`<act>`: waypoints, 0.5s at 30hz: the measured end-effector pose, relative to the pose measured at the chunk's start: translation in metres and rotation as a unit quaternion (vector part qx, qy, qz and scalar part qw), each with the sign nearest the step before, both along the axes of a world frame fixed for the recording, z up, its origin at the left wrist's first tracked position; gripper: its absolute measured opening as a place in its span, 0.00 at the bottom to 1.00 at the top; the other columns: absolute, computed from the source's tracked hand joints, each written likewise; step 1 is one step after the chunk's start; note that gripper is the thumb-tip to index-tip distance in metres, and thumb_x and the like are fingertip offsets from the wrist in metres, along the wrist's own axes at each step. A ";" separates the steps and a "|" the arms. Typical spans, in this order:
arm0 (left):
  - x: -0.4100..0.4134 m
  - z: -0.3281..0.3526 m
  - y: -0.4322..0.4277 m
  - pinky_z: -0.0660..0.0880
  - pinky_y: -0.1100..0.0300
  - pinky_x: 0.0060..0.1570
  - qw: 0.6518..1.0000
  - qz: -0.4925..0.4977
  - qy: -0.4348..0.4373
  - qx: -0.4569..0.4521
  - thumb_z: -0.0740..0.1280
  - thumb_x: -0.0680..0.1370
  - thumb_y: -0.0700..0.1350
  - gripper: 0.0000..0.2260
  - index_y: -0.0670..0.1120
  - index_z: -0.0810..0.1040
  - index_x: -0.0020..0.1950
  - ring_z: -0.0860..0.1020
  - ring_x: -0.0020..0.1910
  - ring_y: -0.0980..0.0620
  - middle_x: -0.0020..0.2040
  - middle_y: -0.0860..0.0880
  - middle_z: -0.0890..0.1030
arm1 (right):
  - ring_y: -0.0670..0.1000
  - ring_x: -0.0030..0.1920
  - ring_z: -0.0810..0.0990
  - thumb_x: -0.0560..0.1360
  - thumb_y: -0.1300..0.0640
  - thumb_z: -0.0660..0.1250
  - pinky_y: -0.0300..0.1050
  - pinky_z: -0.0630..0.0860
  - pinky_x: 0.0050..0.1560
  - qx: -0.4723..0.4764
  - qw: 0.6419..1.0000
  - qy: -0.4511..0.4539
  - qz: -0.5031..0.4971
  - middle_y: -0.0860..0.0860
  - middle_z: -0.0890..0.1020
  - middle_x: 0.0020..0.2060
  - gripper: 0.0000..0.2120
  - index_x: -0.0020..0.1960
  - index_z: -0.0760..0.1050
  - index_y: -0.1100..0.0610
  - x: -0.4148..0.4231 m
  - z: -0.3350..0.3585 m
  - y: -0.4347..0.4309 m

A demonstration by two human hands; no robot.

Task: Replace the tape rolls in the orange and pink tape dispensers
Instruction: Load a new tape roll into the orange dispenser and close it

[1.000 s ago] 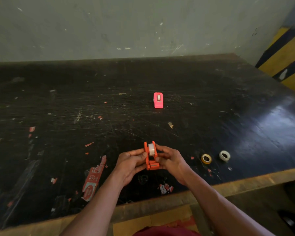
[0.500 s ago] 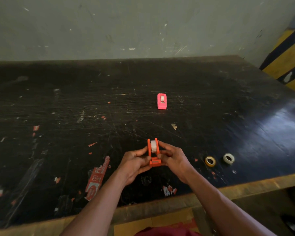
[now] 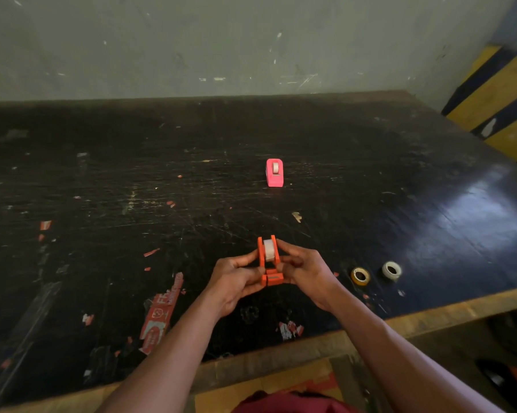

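The orange tape dispenser is held over the near middle of the black table, with a whitish tape roll sitting between its two side walls. My left hand grips its left side and my right hand grips its right side, fingers pinching the walls. The pink tape dispenser stands alone further back on the table, a small roll in it. Two loose rolls lie to the right of my hands: a yellowish roll and a white roll.
The black table is scratched and dotted with torn red tape scraps and a red sticker. Its wooden front edge runs below my wrists. A grey wall stands behind, and a yellow-and-black striped post at the right.
My hands have tipped the orange dispenser more upright and lifted it slightly away from me. The loose rolls and the pink dispenser lie where they were.
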State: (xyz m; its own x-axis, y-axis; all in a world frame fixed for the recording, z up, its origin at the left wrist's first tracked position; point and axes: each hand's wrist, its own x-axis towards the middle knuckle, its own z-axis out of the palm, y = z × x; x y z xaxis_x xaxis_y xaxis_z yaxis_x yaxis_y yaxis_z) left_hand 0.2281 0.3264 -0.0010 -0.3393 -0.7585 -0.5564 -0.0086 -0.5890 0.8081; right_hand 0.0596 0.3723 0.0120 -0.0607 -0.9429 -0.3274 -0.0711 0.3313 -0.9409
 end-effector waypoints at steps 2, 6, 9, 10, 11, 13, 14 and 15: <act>-0.002 0.002 0.000 0.81 0.57 0.45 1.000 0.009 0.009 0.001 0.66 0.78 0.30 0.21 0.45 0.78 0.69 0.87 0.46 0.51 0.52 0.44 0.87 | 0.51 0.57 0.84 0.78 0.69 0.63 0.56 0.80 0.59 0.005 1.000 -0.003 -0.010 0.53 0.83 0.56 0.25 0.71 0.71 0.49 -0.001 -0.002 0.000; -0.009 0.001 0.001 0.81 0.55 0.49 1.000 0.008 0.006 0.000 0.67 0.77 0.31 0.21 0.45 0.77 0.69 0.87 0.47 0.50 0.52 0.44 0.88 | 0.53 0.56 0.84 0.78 0.70 0.63 0.56 0.81 0.58 0.013 0.999 -0.022 -0.029 0.55 0.83 0.57 0.25 0.71 0.71 0.52 -0.003 -0.004 0.003; -0.017 -0.005 0.000 0.82 0.51 0.54 1.000 0.002 -0.006 0.000 0.68 0.77 0.31 0.22 0.44 0.76 0.70 0.87 0.50 0.48 0.55 0.42 0.87 | 0.53 0.56 0.84 0.78 0.70 0.63 0.54 0.82 0.57 0.017 0.999 -0.011 -0.033 0.55 0.83 0.57 0.24 0.70 0.72 0.51 -0.009 -0.005 0.005; -0.020 -0.006 0.000 0.82 0.50 0.55 1.000 -0.002 -0.012 0.000 0.69 0.77 0.31 0.22 0.44 0.76 0.70 0.87 0.50 0.48 0.55 0.42 0.87 | 0.52 0.55 0.84 0.78 0.70 0.64 0.54 0.82 0.57 0.018 0.999 -0.009 -0.036 0.55 0.83 0.56 0.24 0.70 0.73 0.52 -0.011 -0.005 0.005; -0.023 -0.007 -0.001 0.82 0.50 0.55 1.000 -0.006 -0.019 -0.001 0.69 0.77 0.32 0.23 0.44 0.76 0.70 0.87 0.50 0.48 0.54 0.42 0.87 | 0.52 0.55 0.85 0.77 0.70 0.64 0.53 0.82 0.56 0.020 0.999 -0.008 -0.035 0.54 0.83 0.56 0.24 0.69 0.74 0.51 -0.014 -0.005 0.006; -0.031 -0.006 -0.002 0.83 0.50 0.54 0.999 -0.017 -0.033 -0.009 0.70 0.76 0.32 0.24 0.44 0.75 0.71 0.87 0.49 0.48 0.54 0.41 0.87 | 0.51 0.54 0.85 0.77 0.69 0.65 0.51 0.83 0.54 0.028 0.999 -0.001 -0.032 0.53 0.82 0.55 0.23 0.67 0.74 0.50 -0.020 -0.006 0.005; -0.036 -0.005 -0.004 0.83 0.51 0.53 0.999 -0.023 -0.043 -0.017 0.71 0.76 0.32 0.25 0.45 0.74 0.71 0.88 0.48 0.48 0.54 0.41 0.87 | 0.51 0.53 0.85 0.77 0.69 0.65 0.49 0.83 0.53 0.031 0.999 0.009 -0.029 0.52 0.82 0.55 0.23 0.68 0.74 0.50 -0.024 -0.006 0.004; -0.041 -0.004 -0.007 0.84 0.53 0.52 0.998 -0.028 -0.055 -0.027 0.71 0.75 0.33 0.26 0.45 0.74 0.72 0.88 0.48 0.49 0.54 0.41 0.87 | 0.51 0.53 0.85 0.77 0.69 0.65 0.48 0.83 0.52 0.033 0.999 0.020 -0.027 0.52 0.82 0.54 0.24 0.69 0.73 0.50 -0.028 -0.007 0.001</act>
State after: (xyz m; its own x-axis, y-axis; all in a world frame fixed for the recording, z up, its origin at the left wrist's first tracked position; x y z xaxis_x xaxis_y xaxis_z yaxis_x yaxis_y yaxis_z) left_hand 0.1868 0.3197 -0.0050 -0.3220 -0.7693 -0.5517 -0.1308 -0.5410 0.8308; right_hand 0.0314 0.3730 0.0055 -0.1259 -0.9143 -0.3850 -0.0892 0.3970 -0.9135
